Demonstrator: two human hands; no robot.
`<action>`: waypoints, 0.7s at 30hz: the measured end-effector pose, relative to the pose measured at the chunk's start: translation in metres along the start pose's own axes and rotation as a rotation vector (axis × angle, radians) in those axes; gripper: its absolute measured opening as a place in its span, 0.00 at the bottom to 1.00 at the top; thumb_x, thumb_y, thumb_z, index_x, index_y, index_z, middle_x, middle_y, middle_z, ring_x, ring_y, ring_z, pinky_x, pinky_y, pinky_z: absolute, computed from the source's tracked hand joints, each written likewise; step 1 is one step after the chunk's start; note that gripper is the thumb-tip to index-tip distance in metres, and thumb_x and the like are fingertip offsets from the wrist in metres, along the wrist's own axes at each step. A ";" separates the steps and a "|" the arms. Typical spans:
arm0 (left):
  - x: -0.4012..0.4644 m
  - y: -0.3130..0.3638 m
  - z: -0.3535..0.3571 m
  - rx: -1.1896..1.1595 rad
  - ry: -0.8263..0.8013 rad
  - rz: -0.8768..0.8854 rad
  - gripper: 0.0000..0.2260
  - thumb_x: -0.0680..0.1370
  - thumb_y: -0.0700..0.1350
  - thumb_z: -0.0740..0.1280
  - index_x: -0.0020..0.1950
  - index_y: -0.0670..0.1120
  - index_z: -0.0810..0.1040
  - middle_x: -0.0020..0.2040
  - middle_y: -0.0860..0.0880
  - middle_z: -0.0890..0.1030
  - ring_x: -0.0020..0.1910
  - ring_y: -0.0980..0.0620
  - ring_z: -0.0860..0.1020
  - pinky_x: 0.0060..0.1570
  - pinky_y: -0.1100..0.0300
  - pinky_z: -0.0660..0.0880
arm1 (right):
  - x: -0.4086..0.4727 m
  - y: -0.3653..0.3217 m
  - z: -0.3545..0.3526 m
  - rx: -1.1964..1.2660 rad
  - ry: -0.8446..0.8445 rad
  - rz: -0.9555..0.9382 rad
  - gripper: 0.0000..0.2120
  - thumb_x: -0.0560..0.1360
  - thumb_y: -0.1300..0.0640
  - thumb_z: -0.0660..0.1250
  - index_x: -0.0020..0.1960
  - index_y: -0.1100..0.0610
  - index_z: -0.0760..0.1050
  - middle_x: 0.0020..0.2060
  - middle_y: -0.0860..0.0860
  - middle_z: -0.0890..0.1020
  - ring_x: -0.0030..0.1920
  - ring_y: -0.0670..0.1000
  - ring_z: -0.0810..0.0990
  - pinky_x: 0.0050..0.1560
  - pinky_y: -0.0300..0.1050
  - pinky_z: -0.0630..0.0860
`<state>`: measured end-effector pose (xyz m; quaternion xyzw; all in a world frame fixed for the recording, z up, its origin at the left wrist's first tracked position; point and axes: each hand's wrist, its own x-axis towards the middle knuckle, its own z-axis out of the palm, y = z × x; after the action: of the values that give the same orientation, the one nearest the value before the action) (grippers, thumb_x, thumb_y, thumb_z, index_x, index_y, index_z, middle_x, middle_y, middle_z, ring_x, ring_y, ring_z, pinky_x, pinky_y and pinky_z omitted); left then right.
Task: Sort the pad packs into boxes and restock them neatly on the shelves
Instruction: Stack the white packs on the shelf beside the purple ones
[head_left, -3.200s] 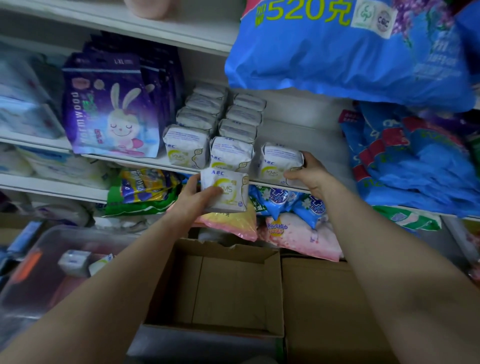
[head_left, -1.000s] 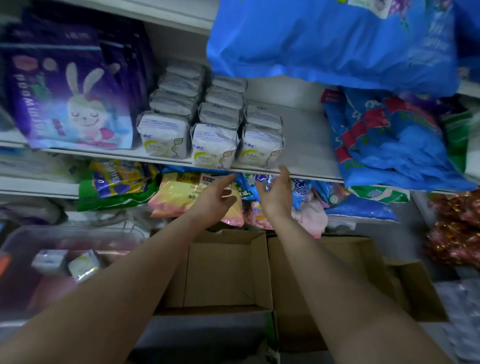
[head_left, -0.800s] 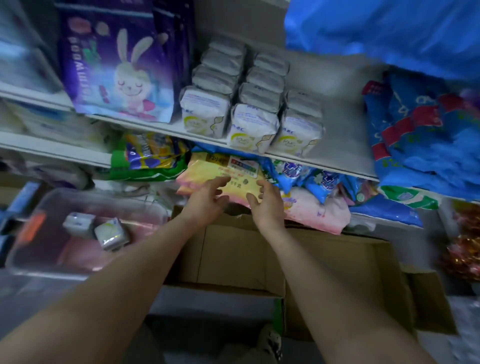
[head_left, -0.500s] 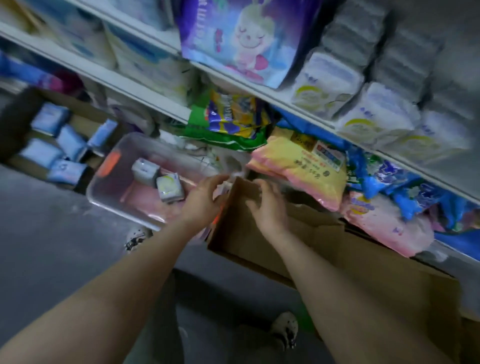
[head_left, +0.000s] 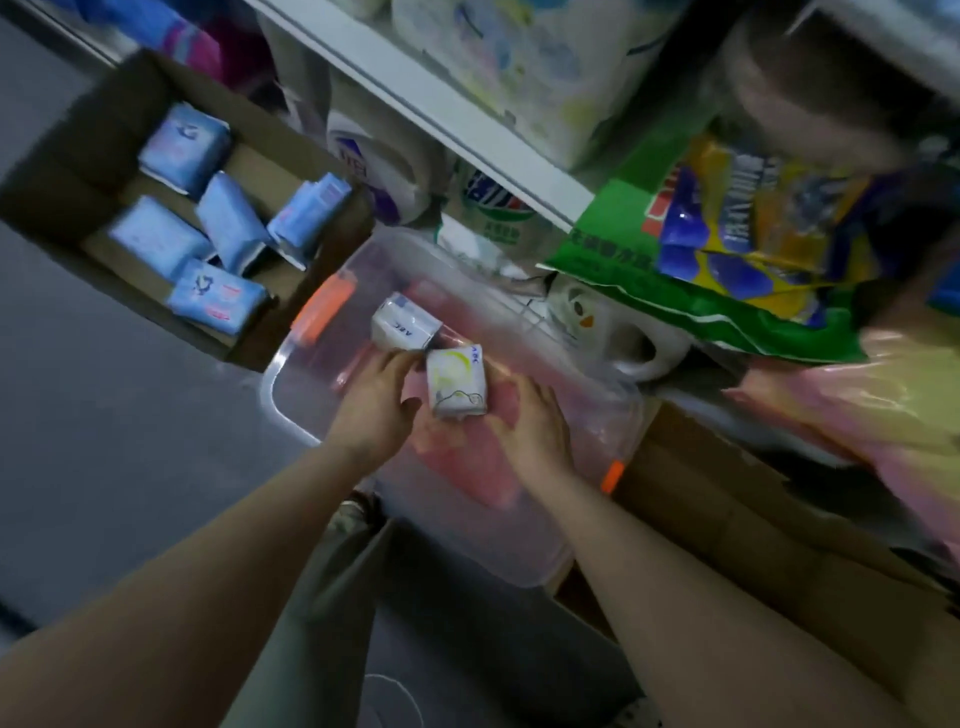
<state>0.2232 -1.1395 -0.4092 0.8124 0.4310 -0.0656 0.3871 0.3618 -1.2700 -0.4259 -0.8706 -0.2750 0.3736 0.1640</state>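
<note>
- Pad packs: two white ones lie in the clear bin (head_left: 291, 415) on the floor, one (head_left: 457, 382) with a yellow-green print at the centre, the other (head_left: 402, 328) just beyond it at about 11 o'clock.
- Left hand (head_left: 376, 402) is curled, with its fingertips at the far pack's lower edge and at the left side of the near pack; whether it actually pinches either I cannot tell.
- Right hand (head_left: 535, 421) lies just right of the near pack, fingers loosely bent over the pink packs at the bin's bottom, holding nothing that shows.
- Step in hand, as I judge it: fetching the last white packs from the bin for restocking.
- Next move calls for a firm grip on one pack in each hand, then a lift clear of the bin's rim toward the shelf.
- Blue packs (head_left: 228, 223) lie loose in a cardboard box (head_left: 62, 171) at 10 o'clock, well apart from the hands.
- Against half a second ago, both hands have left the edge of the empty carton and dropped into the bin.
- View has swung left and down, so the shelf row of white packs is out of sight.
</note>
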 end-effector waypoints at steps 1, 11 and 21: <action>0.013 -0.008 0.001 0.029 -0.026 0.014 0.27 0.74 0.34 0.69 0.73 0.42 0.68 0.72 0.41 0.69 0.70 0.42 0.68 0.68 0.53 0.63 | 0.013 0.001 0.011 -0.002 -0.005 0.026 0.27 0.74 0.53 0.71 0.71 0.50 0.68 0.64 0.55 0.74 0.64 0.58 0.72 0.63 0.48 0.68; 0.125 -0.054 0.022 0.575 -0.214 0.214 0.28 0.80 0.39 0.51 0.80 0.46 0.47 0.80 0.43 0.46 0.79 0.42 0.44 0.76 0.53 0.41 | 0.105 0.016 0.094 0.243 -0.064 0.344 0.42 0.67 0.42 0.76 0.74 0.56 0.65 0.68 0.57 0.75 0.68 0.59 0.72 0.67 0.53 0.69; 0.129 -0.046 0.036 0.787 -0.134 0.094 0.21 0.78 0.50 0.59 0.70 0.50 0.65 0.69 0.49 0.70 0.66 0.43 0.65 0.61 0.52 0.62 | 0.108 0.029 0.115 0.630 -0.134 0.530 0.36 0.52 0.42 0.82 0.56 0.55 0.79 0.51 0.50 0.85 0.46 0.48 0.84 0.47 0.44 0.81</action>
<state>0.2769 -1.0652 -0.5171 0.9114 0.3090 -0.2609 0.0761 0.3486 -1.2185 -0.5777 -0.7923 0.0765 0.5244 0.3024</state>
